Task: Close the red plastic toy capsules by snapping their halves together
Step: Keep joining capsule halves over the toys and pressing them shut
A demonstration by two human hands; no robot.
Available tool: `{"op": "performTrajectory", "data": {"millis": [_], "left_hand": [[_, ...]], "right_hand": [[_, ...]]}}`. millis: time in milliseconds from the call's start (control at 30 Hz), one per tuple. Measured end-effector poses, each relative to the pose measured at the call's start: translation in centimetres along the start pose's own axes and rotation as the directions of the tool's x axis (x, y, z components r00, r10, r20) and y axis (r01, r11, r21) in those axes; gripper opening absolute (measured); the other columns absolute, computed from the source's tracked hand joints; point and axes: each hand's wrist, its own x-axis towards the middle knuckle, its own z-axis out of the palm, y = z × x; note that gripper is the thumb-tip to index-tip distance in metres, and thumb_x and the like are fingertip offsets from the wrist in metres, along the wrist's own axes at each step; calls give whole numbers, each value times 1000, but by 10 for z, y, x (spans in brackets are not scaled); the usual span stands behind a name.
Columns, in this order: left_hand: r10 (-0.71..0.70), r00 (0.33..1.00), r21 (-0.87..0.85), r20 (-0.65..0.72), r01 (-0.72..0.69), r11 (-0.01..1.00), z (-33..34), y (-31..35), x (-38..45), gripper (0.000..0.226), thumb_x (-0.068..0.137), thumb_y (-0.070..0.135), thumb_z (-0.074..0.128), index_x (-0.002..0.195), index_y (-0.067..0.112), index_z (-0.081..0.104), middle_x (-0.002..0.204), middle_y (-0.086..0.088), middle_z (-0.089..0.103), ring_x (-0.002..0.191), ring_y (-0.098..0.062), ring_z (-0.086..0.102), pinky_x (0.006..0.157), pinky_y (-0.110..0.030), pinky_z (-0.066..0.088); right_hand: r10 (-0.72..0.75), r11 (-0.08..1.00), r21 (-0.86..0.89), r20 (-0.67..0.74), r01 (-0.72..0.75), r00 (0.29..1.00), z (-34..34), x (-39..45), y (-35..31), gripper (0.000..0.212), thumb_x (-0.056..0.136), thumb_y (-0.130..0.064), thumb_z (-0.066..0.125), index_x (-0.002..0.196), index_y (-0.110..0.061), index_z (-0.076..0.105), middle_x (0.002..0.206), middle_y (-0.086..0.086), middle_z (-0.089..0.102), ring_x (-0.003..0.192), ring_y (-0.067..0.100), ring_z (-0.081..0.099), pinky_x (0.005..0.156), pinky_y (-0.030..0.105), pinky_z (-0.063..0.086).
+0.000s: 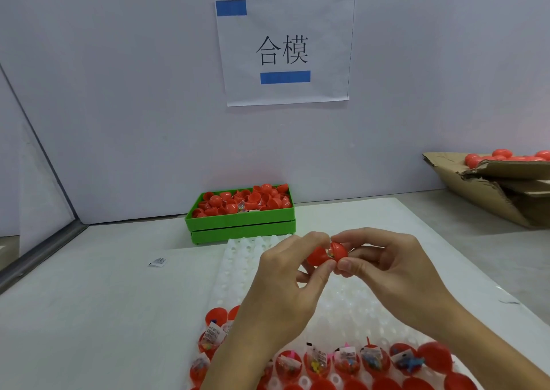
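Note:
Both my hands hold a red capsule (327,254) above the white dimpled tray (244,258). My left hand (285,282) pinches its left half between thumb and fingers. My right hand (387,267) pinches the right half. The two halves meet at an angle with a small gap, and a toy shows inside. Several open red halves with packed toys (346,360) sit in the tray's near rows. A whole red capsule (436,357) lies at the near right of the tray.
A green bin (242,226) full of loose red halves stands by the back wall. A torn cardboard box (488,193) with red capsules lies at the far right. A small paper packet (157,261) lies on the table to the left.

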Motion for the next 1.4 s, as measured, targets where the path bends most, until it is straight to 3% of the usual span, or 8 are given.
{"op": "performTrajectory", "data": {"millis": [100,300,633,833,967,1100,1300,1400], "left_hand": [[37,999,63,15,-37,997,-2,1,0,21,93,27,64,108,40,57,89,13,60,88,-4,60,70,-9,54],[43,998,80,44,-46,996,-3,1,0,16,93,28,62,107,34,61,90,9,59,83,-4,59,70,-19,59],[59,997,115,49,-65,991,-2,2,0,12,95,26,54,101,25,64,95,13,60,90,-3,60,72,-6,51],[-86,996,-32,-9,86,996,0,2,-2,42,89,25,70,110,51,45,94,19,67,92,-5,66,79,-15,56],[-114,991,-117,-68,105,988,1,6,1,35,85,21,76,95,49,59,90,23,67,86,-5,68,75,-21,58],[-174,983,-247,-56,155,956,1,8,2,28,84,19,77,95,42,68,89,18,70,85,-12,69,75,-28,60],[-264,964,-320,-27,242,916,0,6,3,26,82,20,78,96,41,71,87,17,72,87,-14,70,79,-29,60],[-261,965,-350,-11,241,905,-1,6,2,29,81,19,78,100,39,71,90,15,73,90,-11,69,78,-22,58]], "right_hand": [[4,1000,-4,7,-4,1000,1,0,1,34,79,8,74,98,-20,73,84,3,76,74,24,75,70,22,59],[9,999,38,10,-10,1000,2,0,3,34,80,11,72,98,-18,75,84,7,76,75,26,75,70,24,60],[15,998,59,8,-15,1000,1,0,3,34,80,10,71,98,-19,74,85,7,76,76,25,75,70,22,59],[14,1000,-20,12,-14,1000,0,0,4,34,79,4,75,98,-24,73,83,2,76,74,22,75,71,21,59],[10,1000,-24,13,-10,1000,-2,0,4,32,79,3,76,101,-20,73,87,5,76,75,26,74,72,29,61],[-1,999,-44,27,2,1000,-2,0,2,34,78,2,77,102,-21,72,87,1,76,77,24,74,73,27,61],[-16,997,-77,30,18,999,-2,-1,-1,33,70,-15,78,102,-18,73,90,-5,76,80,17,75,74,20,59],[-16,996,-89,17,18,1000,-2,-1,-1,31,72,-6,79,100,-17,73,87,-3,77,79,18,75,73,21,59]]}}
